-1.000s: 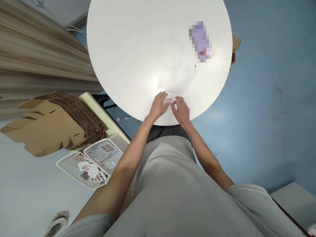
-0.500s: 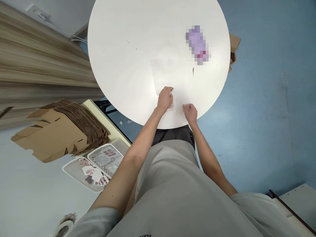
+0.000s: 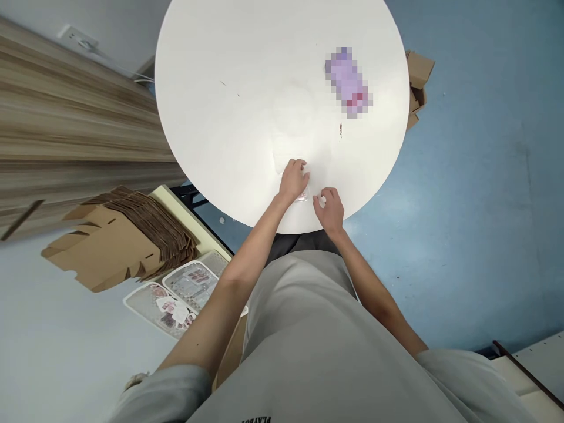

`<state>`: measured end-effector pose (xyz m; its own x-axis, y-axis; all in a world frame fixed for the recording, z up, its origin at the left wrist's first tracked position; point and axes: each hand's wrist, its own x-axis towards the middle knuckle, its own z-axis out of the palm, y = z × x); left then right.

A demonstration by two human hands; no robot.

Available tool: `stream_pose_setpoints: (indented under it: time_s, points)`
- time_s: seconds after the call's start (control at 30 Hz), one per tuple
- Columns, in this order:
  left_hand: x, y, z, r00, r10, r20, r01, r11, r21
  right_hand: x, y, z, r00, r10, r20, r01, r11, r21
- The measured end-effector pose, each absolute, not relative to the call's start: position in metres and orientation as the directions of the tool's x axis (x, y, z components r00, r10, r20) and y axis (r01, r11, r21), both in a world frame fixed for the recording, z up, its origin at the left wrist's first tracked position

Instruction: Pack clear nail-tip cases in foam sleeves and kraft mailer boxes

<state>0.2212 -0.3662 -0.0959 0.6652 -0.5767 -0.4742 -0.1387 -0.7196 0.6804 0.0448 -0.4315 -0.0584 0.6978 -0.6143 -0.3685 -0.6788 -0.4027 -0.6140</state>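
A small clear packet (image 3: 302, 197) with reddish bits inside lies near the front edge of the round white table (image 3: 211, 135). My left hand (image 3: 292, 181) rests over it from the left and hides most of it. Its fingers curve forward, with the thumb apart from them. Just right of the packet, my right hand (image 3: 331, 210) hovers at the table edge. Thumb and index finger there are bent towards each other, and a gap shows between them with nothing I can make out in it.
A blurred purple object (image 3: 348, 82) lies at the far right of the table. On the left stand flattened cardboard boxes (image 3: 110, 244) and white baskets (image 3: 143, 320) of printed cards and clear packs. An opened carton (image 3: 420, 69) sits on the blue floor.
My right hand has come left, closer to the packet, its thumb now pointing towards it. My left hand stays over the packet. The view has shifted slightly.
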Motion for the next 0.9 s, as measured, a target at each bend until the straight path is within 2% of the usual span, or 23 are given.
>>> stream_pose_setpoints:
  time_s: [0.17, 0.33, 0.5, 0.6, 0.7, 0.9]
  points:
    - [0.215, -0.377, -0.082, 0.696, -0.565, -0.443, -0.067, -0.665, 0.743, 0.05, -0.42, -0.057, 0.742, -0.585, -0.328, -0.632, -0.445, -0.635]
    - [0.193, -0.413, -0.092, 0.723, -0.534, -0.438, -0.056, -0.678, 0.733, 0.048, -0.421, -0.06, 0.736, -0.594, -0.326, -0.638, -0.446, -0.628]
    - [0.199, -0.428, -0.106, 0.784, -0.43, -0.447, 0.025, -0.698, 0.716, 0.042, -0.422, -0.062, 0.755, -0.565, -0.333, -0.622, -0.457, -0.636]
    - [0.218, -0.416, -0.105, 0.801, -0.325, -0.503, 0.153, -0.7, 0.697, 0.039, -0.419, -0.064, 0.771, -0.549, -0.324, -0.606, -0.475, -0.638]
    - [0.239, -0.399, -0.104, 0.785, -0.258, -0.564, 0.295, -0.645, 0.705, 0.039, -0.413, -0.065, 0.813, -0.481, -0.329, -0.57, -0.538, -0.621]
    - [0.264, -0.371, -0.115, 0.738, -0.323, -0.592, 0.383, -0.522, 0.762, 0.053, -0.395, -0.072, 0.878, -0.253, -0.405, -0.453, -0.71, -0.539]
